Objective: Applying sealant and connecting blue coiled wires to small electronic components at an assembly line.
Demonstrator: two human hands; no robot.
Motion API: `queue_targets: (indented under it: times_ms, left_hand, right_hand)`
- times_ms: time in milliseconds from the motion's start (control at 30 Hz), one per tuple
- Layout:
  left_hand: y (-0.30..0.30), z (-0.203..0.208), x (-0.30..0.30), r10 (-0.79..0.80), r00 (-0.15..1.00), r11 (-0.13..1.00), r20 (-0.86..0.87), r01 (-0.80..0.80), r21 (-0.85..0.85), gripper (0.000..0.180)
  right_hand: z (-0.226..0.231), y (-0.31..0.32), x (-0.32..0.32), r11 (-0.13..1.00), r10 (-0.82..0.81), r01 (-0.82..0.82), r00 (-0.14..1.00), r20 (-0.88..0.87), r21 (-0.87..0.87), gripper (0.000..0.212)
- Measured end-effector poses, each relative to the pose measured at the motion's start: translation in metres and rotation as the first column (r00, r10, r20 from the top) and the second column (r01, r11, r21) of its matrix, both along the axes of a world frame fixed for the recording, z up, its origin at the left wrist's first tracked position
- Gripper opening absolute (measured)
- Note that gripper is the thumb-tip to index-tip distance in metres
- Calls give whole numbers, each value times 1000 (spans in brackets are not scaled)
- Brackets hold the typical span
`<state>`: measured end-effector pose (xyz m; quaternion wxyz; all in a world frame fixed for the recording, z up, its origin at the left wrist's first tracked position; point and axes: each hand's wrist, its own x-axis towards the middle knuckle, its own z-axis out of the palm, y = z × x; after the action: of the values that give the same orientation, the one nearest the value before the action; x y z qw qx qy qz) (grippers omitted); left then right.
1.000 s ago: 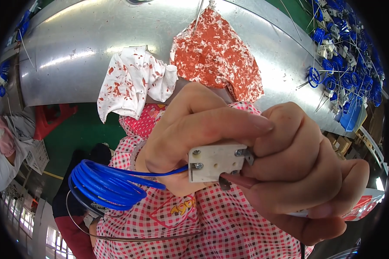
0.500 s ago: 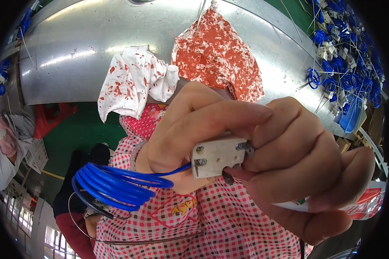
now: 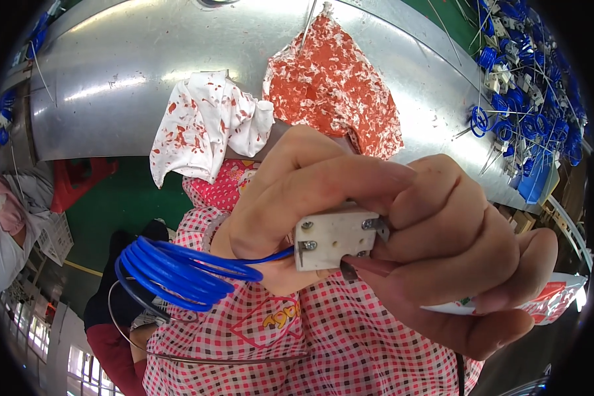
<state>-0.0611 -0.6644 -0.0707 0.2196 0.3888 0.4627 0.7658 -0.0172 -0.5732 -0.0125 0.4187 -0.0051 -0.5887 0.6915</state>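
Note:
A small white block (image 3: 334, 241) with metal screws, like a terminal block, is held up in front of my chest. My left hand (image 3: 294, 188) is closed round its left and upper sides. My right hand (image 3: 452, 234) is closed at the other end, fingertips against the block by small metal tabs. A coil of blue cable (image 3: 178, 270) hangs left of the block, with one strand running to it. Below the coil, a thin wire loop (image 3: 119, 313) leads toward a thin brownish rod (image 3: 231, 360) across my checked apron. Fingers hide the block's right edge.
A metal table (image 3: 138, 46) lies ahead, with a white red-spotted cloth (image 3: 195, 125) and a red-and-white blotchy cloth (image 3: 333, 79). Many blue coils with white blocks (image 3: 531, 86) are heaped at right. A red-and-white packet (image 3: 551, 303) shows behind my right hand. Another person (image 3: 10, 224) sits at left.
The blue coil has swung slightly upward and right. My right hand has shifted a little inward, and its outer fingers have moved left. Both hands stay at the block.

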Motion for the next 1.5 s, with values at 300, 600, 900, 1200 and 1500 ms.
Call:
queue_targets:
  times_ms: [300, 600, 900, 1200, 1500]
  left_hand:
    - [1, 0, 1, -22, 1000, 1000, -3, 22, 8, 51]
    - [-4, -3, -1, -51, 999, 999, -1, 51, -8, 48]
    - [-6, 7, 4, 62, 982, 991, 177, -39, -126, 47]
    - [69, 34, -54, 217, 968, 975, 128, -222, 27, 54]
    - [137, 88, -4, -391, 889, 917, -240, 398, -21, 76]
  right_hand:
    - [-9, -6, 4, 979, -158, 130, 970, -183, -157, 28]
    - [-5, -2, 7, 991, -75, 63, 993, -90, -121, 26]
    - [1, 11, -4, 995, 47, -59, 987, -153, -74, 29]
    - [-5, 89, 50, 780, -610, 496, 737, -291, -380, 29]
    - [9, 120, 116, 667, -508, 592, 806, -305, 453, 11]
